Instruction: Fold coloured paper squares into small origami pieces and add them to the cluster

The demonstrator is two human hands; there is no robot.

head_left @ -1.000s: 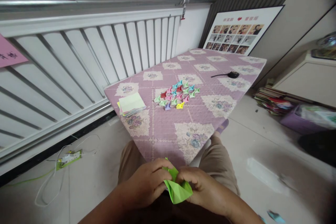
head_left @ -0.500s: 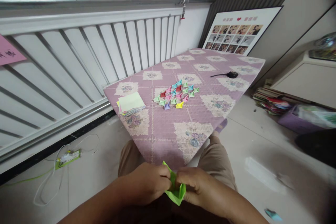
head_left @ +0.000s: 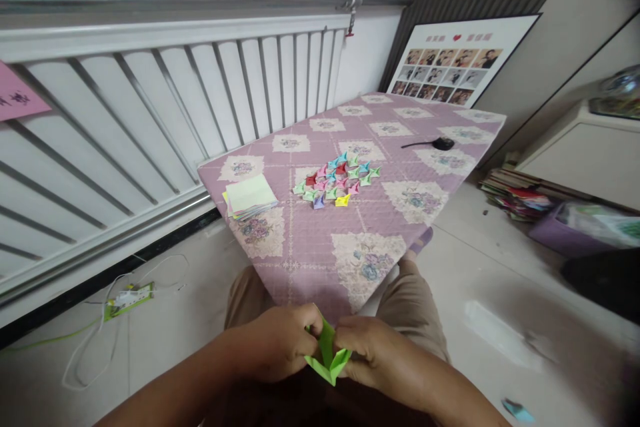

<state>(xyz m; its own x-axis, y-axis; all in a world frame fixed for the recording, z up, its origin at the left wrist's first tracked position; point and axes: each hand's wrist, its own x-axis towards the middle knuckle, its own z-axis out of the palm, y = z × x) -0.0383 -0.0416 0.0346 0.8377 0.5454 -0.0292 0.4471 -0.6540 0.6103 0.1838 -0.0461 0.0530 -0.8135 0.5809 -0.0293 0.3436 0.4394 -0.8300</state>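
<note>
A bright green folded sheet of origami paper [head_left: 327, 348] is held between my hands over my lap, just short of the table's near corner. Its sides stand up and a pointed flap faces me. My left hand [head_left: 286, 341] pinches its left side, fingers curled over the edge. On the right side my right hand [head_left: 374, 355] grips it with thumb and fingers; some fingertips are hidden behind the paper. Farther up the table lies a cluster of small folded paper pieces [head_left: 341, 183] in several colours. Left of them is a stack of square paper sheets [head_left: 252, 195].
A pink floral cloth covers the table [head_left: 320, 240]. A black object with a thin handle [head_left: 442, 143] lies toward its right side. A white radiator [head_left: 165, 113] runs along the left. A power strip [head_left: 129, 300] with cables is on the floor.
Both hands still hold the green paper. My left hand has shifted slightly left and up, and the paper's fold is spread a little wider.
</note>
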